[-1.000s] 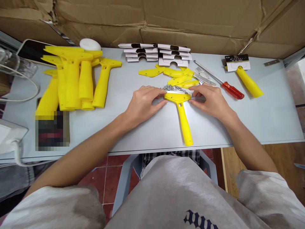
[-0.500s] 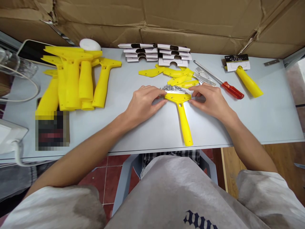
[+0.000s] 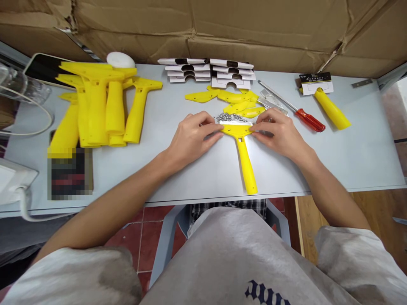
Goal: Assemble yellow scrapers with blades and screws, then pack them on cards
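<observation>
Scraper [image 3: 245, 163] flat on table [image 3: 197, 180], handle toward person, metal strip [image 3: 237, 123] along far edge of head. Left hand [image 3: 194, 137] pinching head's left end, thumb and fingertips nearly closed; right hand [image 3: 274, 130] same at right end. Looks like squaring strip to head: best press both ends evenly, keep head flat, fingertips off outer edge in case sharp. Screws [image 3: 230, 117] just beyond; avoid pushing strip into them. Farther out, covers [image 3: 233, 98], then screwdriver [image 3: 308, 119] to right.
</observation>
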Tool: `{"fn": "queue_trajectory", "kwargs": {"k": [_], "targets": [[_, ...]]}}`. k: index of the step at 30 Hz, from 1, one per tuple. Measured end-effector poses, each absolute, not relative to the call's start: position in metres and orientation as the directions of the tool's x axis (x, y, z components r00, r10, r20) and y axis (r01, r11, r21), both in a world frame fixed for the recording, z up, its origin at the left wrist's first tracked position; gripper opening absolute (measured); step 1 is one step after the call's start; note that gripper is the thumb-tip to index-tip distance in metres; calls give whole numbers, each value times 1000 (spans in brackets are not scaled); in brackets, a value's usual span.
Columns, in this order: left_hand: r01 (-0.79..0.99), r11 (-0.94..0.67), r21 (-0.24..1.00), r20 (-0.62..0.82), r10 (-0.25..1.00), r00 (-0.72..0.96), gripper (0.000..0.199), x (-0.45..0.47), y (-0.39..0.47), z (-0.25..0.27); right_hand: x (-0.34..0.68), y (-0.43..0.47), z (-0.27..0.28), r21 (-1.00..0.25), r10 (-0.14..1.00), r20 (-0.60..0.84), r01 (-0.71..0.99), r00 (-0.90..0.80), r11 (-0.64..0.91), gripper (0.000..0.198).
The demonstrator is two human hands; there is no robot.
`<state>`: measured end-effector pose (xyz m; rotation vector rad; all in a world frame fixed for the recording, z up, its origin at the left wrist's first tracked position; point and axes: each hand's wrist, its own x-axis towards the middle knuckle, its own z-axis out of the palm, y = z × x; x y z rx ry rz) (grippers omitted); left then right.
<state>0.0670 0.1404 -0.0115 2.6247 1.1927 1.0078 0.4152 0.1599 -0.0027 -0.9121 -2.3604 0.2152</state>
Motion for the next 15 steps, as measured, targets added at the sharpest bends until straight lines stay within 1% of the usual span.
{"fn": "queue_trajectory", "kwargs": {"k": [5, 8, 11, 15], "targets": [[627, -705, 332, 552, 684, 477, 17, 71, 140, -11, 415, 160, -1, -343, 663, 458, 570, -592, 746, 29], [648, -677, 350, 535, 712, 455, 20, 69, 138, -3, 417, 160, 3, -350, 680, 429, 585, -595, 732, 28], [708, -596, 378, 465, 784, 412, 26, 59, 133, 14, 423, 159, 10, -348, 689, 444, 599, -573, 721, 29], [751, -507, 424, 297, 861, 413, 28, 43, 124, 36, 429, 156, 23, -316, 668, 522, 607, -530, 729, 25]]}}
